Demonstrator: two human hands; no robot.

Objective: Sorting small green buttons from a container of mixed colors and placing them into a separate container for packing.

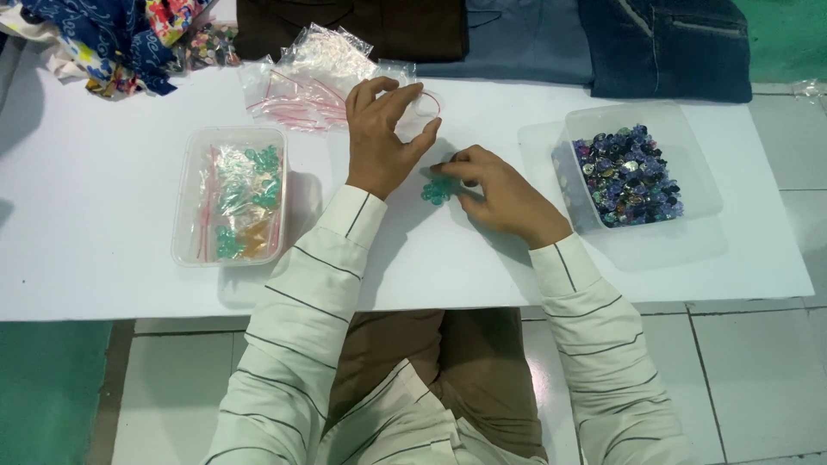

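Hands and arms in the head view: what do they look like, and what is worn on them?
Both hands are bare: left hand, right hand. No gloves, rings or watch show. Both arms wear long cream sleeves with thin dark stripes and buttoned-looking cuffs.

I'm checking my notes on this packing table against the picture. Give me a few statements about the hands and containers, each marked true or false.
1. The left hand holds up a small clear bag above the white table. True.
2. The right hand rests inside the right container. False: it lies on the table, fingertips at a small pile of green pieces.
3. The right container holds dark, mixed-colour pieces. True.
4. The left container holds loose dark pieces. False: it holds small filled bags, mostly with green pieces.
5. A heap of empty clear bags lies at the far side of the table. True.
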